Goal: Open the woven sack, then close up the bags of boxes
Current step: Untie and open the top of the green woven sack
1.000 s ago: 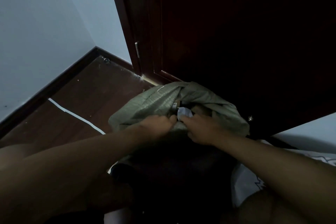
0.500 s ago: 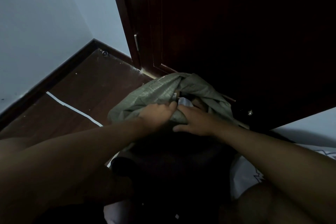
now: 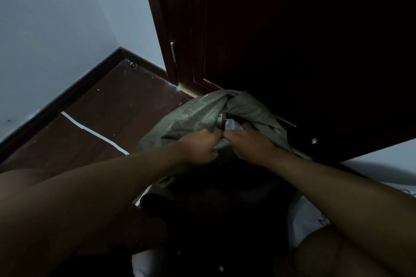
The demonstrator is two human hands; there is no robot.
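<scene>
On dark wood floor [image 3: 117,105] by a door [image 3: 292,40]: woven sack [image 3: 195,114], mouth gripped by left hand [image 3: 199,148] and right hand [image 3: 249,146]

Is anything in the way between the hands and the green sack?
No, nothing visible is. The left hand and the right hand already grip the near edge of the woven sack, side by side. Something white shows through the sack's opening just beyond the fingers.
</scene>
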